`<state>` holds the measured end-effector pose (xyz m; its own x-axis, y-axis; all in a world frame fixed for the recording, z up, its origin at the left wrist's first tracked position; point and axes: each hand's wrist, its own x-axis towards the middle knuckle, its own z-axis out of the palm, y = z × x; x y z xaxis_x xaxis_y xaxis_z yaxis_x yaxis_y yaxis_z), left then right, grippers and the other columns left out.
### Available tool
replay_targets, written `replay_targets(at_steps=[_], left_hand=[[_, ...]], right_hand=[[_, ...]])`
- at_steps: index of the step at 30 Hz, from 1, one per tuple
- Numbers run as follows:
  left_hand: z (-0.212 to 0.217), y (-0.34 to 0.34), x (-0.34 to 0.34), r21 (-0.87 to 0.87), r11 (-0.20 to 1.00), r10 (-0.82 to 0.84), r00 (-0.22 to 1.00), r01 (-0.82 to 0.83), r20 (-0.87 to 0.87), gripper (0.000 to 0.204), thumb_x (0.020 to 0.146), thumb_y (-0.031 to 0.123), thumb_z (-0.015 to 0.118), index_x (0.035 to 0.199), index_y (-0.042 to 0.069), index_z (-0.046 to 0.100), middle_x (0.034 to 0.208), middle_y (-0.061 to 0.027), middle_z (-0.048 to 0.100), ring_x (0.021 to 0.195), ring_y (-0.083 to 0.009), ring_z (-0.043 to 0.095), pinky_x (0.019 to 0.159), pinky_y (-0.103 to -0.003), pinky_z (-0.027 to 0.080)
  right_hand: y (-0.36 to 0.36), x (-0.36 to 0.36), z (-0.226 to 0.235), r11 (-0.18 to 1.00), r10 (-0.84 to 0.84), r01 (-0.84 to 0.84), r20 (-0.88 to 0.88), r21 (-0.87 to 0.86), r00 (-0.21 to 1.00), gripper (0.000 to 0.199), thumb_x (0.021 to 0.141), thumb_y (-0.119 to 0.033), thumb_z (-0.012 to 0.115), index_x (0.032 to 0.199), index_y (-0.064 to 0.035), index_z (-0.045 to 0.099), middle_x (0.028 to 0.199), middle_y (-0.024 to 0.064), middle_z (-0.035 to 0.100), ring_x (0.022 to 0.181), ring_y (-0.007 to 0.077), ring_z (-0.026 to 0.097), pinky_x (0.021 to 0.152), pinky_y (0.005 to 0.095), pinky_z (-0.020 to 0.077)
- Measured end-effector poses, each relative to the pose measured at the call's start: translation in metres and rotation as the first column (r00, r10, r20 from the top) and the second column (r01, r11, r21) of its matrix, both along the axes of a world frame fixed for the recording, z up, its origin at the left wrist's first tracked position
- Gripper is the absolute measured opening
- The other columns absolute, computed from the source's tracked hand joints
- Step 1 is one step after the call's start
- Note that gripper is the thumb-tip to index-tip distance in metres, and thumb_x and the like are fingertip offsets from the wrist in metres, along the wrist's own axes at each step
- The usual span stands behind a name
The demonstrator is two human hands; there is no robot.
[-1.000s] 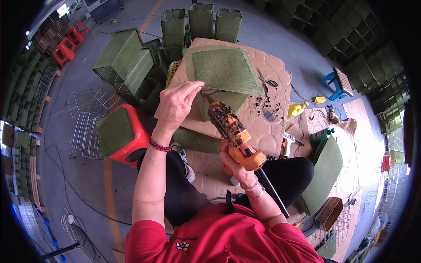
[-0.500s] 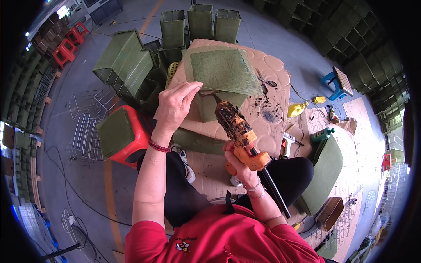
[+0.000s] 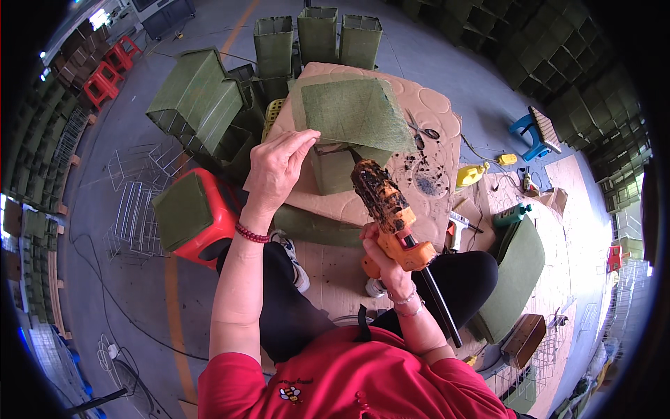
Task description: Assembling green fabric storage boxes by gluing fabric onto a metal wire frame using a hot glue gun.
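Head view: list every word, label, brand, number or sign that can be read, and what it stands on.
None reads clearly.
Red shirt: dark lettering above a bee emblem, too small to read.
Orange glue gun: no legible marking; dark residue cakes its front.

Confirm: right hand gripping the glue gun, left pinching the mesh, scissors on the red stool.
Wrong: the scissors lie on the cardboard, not the red stool, as the head view shows. The right hand grips the glue gun; the left hand pinches the mesh.
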<state>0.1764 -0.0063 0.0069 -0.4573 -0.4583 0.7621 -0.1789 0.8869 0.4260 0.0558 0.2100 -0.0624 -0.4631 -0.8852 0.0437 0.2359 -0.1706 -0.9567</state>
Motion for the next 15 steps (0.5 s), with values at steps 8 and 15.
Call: replay_targets(at_steps=[8,15], left_hand=[[-0.0010,0.0017,-0.0060,0.011,0.999,0.030,0.999,-0.030,-0.030,0.011,0.086,0.008,0.067,0.095,0.004,0.068,0.081,-0.0107,0.069,0.070,-0.0239,0.068,0.060,-0.032,0.052],[-0.0042,-0.0005,-0.0074,0.024,0.999,0.034,0.997,-0.033,-0.066,0.011,0.086,0.009,0.066,0.096,0.003,0.068,0.080,-0.0104,0.069,0.070,-0.0231,0.068,0.060,-0.031,0.052]], right_hand=[[0.0010,-0.0059,-0.0026,0.999,-0.043,0.042,-0.048,-0.017,0.998,0.012,0.087,-0.001,0.063,0.095,-0.0070,0.057,0.090,-0.0020,0.058,0.075,0.0048,0.051,0.064,0.0214,0.0424],[0.0003,-0.0052,-0.0074,0.997,-0.071,0.069,-0.081,-0.019,0.994,0.011,0.087,-0.003,0.064,0.096,-0.0062,0.058,0.089,-0.0018,0.059,0.074,0.0063,0.053,0.065,0.0225,0.0436]])
